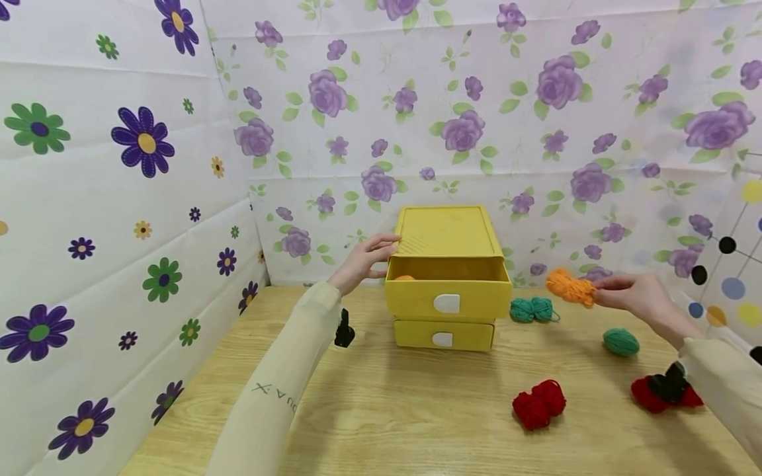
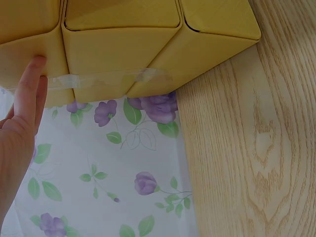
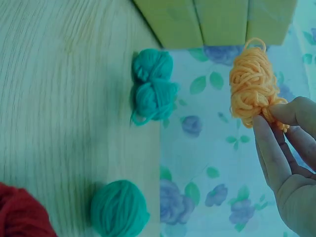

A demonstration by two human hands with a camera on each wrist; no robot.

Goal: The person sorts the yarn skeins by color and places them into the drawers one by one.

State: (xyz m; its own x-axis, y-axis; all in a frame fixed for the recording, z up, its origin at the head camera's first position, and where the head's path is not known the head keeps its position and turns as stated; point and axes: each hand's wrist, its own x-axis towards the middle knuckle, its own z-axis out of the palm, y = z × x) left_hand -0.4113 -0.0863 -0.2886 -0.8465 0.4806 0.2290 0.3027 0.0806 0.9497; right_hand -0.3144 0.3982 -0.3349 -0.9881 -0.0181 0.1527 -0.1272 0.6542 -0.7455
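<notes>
A yellow drawer box (image 1: 449, 231) stands at the back of the table, one drawer (image 1: 417, 301) pulled out above a lower drawer (image 1: 411, 335). Inside the pulled-out drawer a bit of orange yarn (image 1: 405, 277) shows; the rest is hidden by the drawer front. My left hand (image 1: 366, 261) touches the box's left side near the top with its fingers fairly straight, also seen from the left wrist. Right of the box, my right hand (image 1: 639, 301) pinches one end of an orange yarn skein (image 3: 253, 84) between thumb and fingers, holding it above the table.
Two-lobed teal yarn (image 1: 532, 309) lies beside the box, with a green yarn ball (image 1: 621, 342) farther right. Red yarn (image 1: 538, 404) lies nearer the front, and more red yarn (image 1: 649, 396) is partly covered by the right wrist's black camera mount. Flowered cloth (image 1: 417, 99) hangs behind.
</notes>
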